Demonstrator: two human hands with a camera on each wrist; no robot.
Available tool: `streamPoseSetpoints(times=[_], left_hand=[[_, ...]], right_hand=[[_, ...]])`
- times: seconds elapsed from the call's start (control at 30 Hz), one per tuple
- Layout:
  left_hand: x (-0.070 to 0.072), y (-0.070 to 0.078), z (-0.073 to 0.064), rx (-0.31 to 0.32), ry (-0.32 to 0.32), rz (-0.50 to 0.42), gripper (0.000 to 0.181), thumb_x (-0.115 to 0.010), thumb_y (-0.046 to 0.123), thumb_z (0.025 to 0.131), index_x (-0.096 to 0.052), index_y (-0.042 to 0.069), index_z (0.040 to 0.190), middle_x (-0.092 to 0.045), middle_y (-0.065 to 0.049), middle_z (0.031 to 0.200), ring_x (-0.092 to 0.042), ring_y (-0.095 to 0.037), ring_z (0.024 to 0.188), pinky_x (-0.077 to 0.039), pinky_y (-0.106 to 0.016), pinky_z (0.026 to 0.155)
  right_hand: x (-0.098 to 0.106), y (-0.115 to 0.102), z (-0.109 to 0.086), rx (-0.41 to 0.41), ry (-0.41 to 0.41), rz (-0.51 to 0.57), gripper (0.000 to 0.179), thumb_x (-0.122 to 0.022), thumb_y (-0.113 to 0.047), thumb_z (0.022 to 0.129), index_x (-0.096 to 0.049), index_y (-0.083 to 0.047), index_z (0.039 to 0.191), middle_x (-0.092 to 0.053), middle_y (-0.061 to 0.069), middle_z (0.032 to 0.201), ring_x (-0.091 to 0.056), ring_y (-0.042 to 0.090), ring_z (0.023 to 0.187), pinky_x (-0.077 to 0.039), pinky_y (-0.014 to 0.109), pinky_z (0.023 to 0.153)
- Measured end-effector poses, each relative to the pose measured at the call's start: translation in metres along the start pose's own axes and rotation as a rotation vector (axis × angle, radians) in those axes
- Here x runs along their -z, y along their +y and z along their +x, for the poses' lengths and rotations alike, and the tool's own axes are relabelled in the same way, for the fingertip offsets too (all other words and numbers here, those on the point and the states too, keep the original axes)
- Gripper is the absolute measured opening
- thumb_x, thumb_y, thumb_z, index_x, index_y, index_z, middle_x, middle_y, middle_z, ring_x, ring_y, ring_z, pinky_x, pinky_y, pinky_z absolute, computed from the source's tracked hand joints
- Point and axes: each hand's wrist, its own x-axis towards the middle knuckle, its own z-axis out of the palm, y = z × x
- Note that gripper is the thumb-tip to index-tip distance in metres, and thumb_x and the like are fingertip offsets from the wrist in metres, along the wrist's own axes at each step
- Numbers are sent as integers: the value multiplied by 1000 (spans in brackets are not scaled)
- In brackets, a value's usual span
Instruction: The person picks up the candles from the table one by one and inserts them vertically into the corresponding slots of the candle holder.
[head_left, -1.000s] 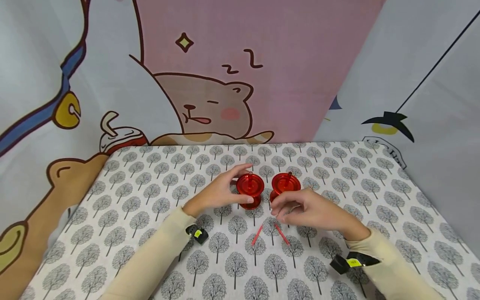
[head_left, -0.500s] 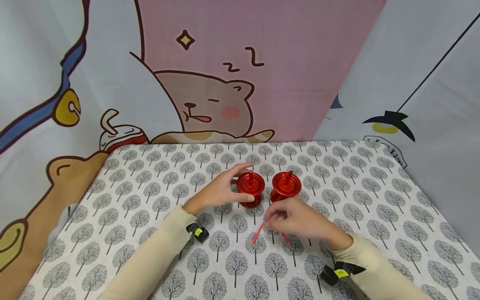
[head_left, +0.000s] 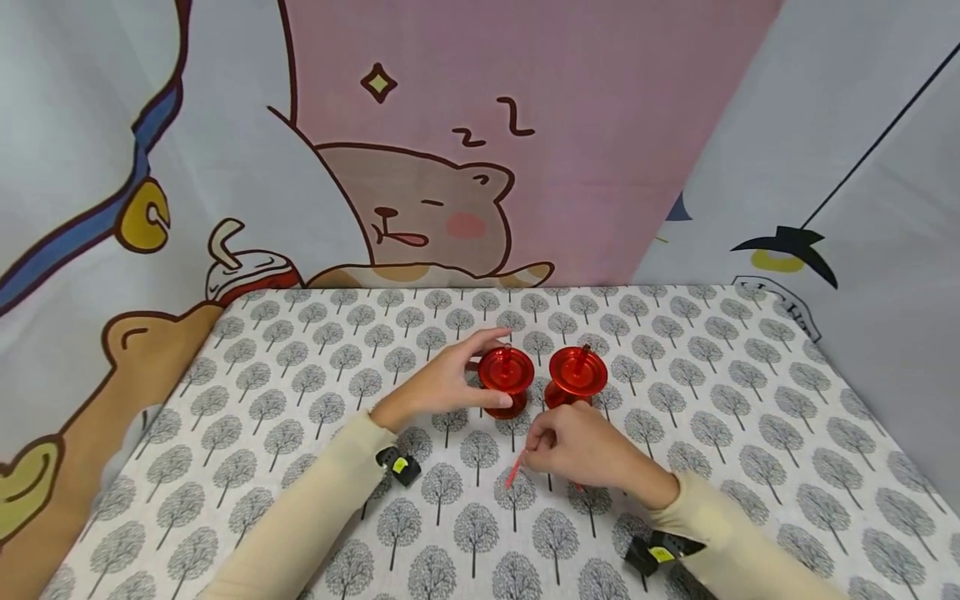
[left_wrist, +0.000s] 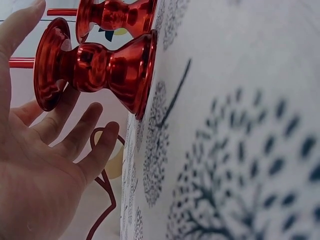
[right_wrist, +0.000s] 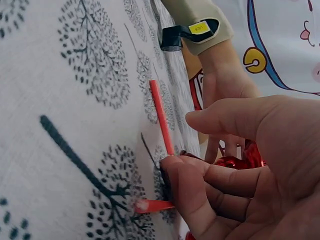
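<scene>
Two shiny red candle-holder-like stands, each with a dish top and an upright red rod, stand side by side on the cloth. My left hand (head_left: 450,375) is around the left stand (head_left: 506,371), thumb in front and fingers spread behind its dish. The right stand (head_left: 577,372) is partly covered by my right hand (head_left: 581,446). In the right wrist view, the fingertips of that hand are right at one end of a thin red stick (right_wrist: 161,116), with the thumb apart from them. Under the fingers lies a second red stick (right_wrist: 152,205), partly hidden.
A white cloth (head_left: 375,517) printed with grey trees covers the table. Behind it hangs a curtain (head_left: 585,167) with cartoon animals. Each sleeve has a black wrist camera strapped on, such as the left wrist camera (head_left: 399,466).
My right hand has come down and toward me from beside the right stand to the red sticks, covering much of them. The left hand stays around the left stand.
</scene>
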Motion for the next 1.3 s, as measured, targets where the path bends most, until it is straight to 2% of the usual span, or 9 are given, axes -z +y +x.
streamPoseSetpoints(times=[0.23, 0.43, 0.63, 0.93, 1.0, 1.13, 1.23, 1.3], left_hand=[[0, 1, 0, 14, -7, -8, 100, -96, 22, 88, -41, 21, 171, -64, -9, 147, -61, -27, 137, -54, -40, 112], [0, 1, -1, 18, -14, -17, 100, -96, 22, 88, -40, 20, 171, -64, -10, 148, -61, -28, 138, -55, -43, 113], [-1, -1, -1, 13, -16, -11, 100, -95, 23, 89, -40, 21, 171, -65, -9, 147, -61, -25, 138, -55, -43, 112], [-1, -1, -1, 12, -13, -26, 99, -95, 22, 89, -40, 22, 171, -64, -9, 148, -60, -25, 138, -55, -41, 112], [-2, -2, -1, 12, -14, -43, 99, -95, 20, 89, -40, 22, 171, -64, -9, 148, -60, -25, 138, -55, -42, 112], [-3, -2, -2, 20, -14, -75, 99, -95, 19, 89, -40, 25, 171, -63, -9, 148, -61, -25, 138, -55, -44, 112], [-4, -1, -3, 21, -17, -84, 98, -95, 19, 89, -40, 26, 171, -63, -9, 148, -61, -26, 138, -55, -43, 112], [-3, -1, -3, 18, -19, -87, 98, -94, 19, 90, -40, 25, 171, -62, -9, 148, -61, -25, 137, -56, -43, 111]], right_hand=[[2, 4, 0, -3, -16, 72, 11, -86, -9, 86, -80, -8, 95, -68, -13, 74, -61, 3, 64, -54, 25, 59], [-3, 5, 1, 13, -30, 81, 17, -83, -9, 87, -82, -7, 103, -67, -14, 77, -61, 1, 66, -53, 24, 61], [-10, 6, 1, 54, -36, 116, 13, -82, -4, 87, -82, -13, 96, -66, -15, 77, -59, 1, 66, -51, 23, 58], [-8, 4, 1, 157, -61, 94, 12, -86, -7, 90, -82, -17, 93, -68, -13, 89, -63, 1, 79, -57, 24, 69], [-8, 4, 1, 143, -62, 103, 12, -85, -6, 90, -81, -15, 97, -69, -12, 89, -64, 1, 80, -58, 24, 70], [-8, 2, 1, 36, -50, 125, 17, -85, -7, 88, -75, -8, 102, -68, -10, 84, -63, 4, 75, -57, 25, 66], [-8, 0, 0, -44, -26, 119, 18, -86, -12, 87, -72, -8, 98, -65, -9, 77, -60, 5, 66, -53, 24, 58], [-10, -1, -1, -67, -5, 101, 19, -88, -16, 88, -71, -10, 93, -63, -9, 72, -57, 6, 58, -49, 24, 53]])
